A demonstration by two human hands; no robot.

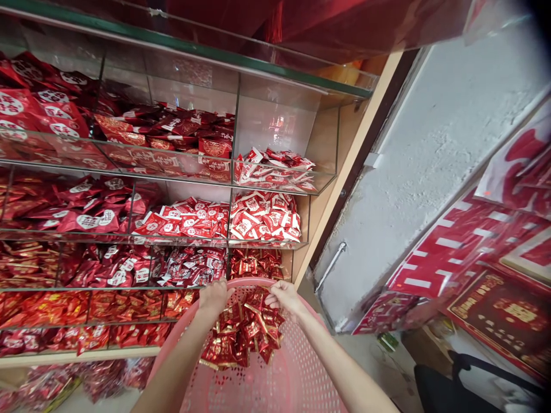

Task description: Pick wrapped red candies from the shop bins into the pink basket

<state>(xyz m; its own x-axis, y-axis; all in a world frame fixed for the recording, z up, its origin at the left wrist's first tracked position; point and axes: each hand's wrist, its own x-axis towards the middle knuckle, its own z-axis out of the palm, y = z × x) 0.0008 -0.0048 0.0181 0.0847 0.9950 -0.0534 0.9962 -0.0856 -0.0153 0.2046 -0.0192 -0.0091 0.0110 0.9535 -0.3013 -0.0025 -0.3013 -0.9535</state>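
Observation:
A pink plastic basket (310, 355) with a holed wall is tilted against the front of the shelves. Inside lies a heap of small red-and-gold wrapped packets (241, 335). My left hand (215, 299) is closed over the basket's far rim, left of the heap. At the heap's right edge, just inside the rim, my right hand (284, 298) has its fingers pinched together against the packets; what lies between the fingertips is hidden. Just beyond the rim, similar red-and-gold packets (256, 264) fill a low shelf compartment.
Glass-fronted shelves (185, 163) with divided compartments hold many red packets. A wooden side panel (344, 172) edges them on the right, beside a grey wall (430, 120). Red printed goods (456, 246) and a black chair (443, 378) stand at right. Bagged packets (47, 384) lie below the shelves.

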